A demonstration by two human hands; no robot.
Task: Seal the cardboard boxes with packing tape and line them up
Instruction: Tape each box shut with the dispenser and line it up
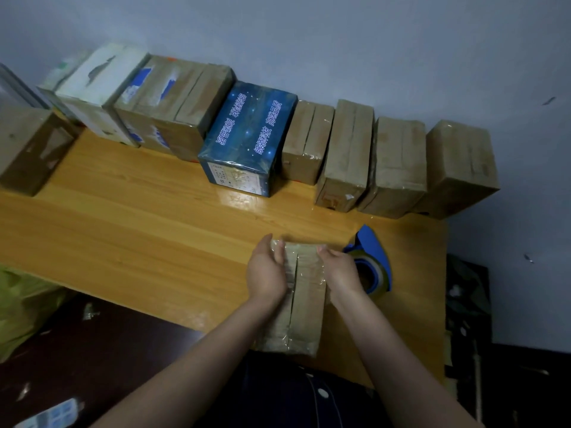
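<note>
A small brown cardboard box (304, 301) lies on the wooden table (139, 227) near its front edge, with clear tape shining over its top seam. My left hand (267, 270) presses flat against the box's left side and far corner. My right hand (338, 268) presses on its right side, fingers on the top edge. Just right of the box lies a blue tape dispenser (374, 257) with a roll of clear tape. Along the wall stands a row of several sealed boxes, among them a dark blue printed box (247, 137) and a brown box (460, 168) at the right end.
One more brown box (29, 149) stands at the table's left end, in front of the row. A yellow-green bag (21, 307) sits below the table on the left. Dark furniture (469, 319) is beyond the table's right edge.
</note>
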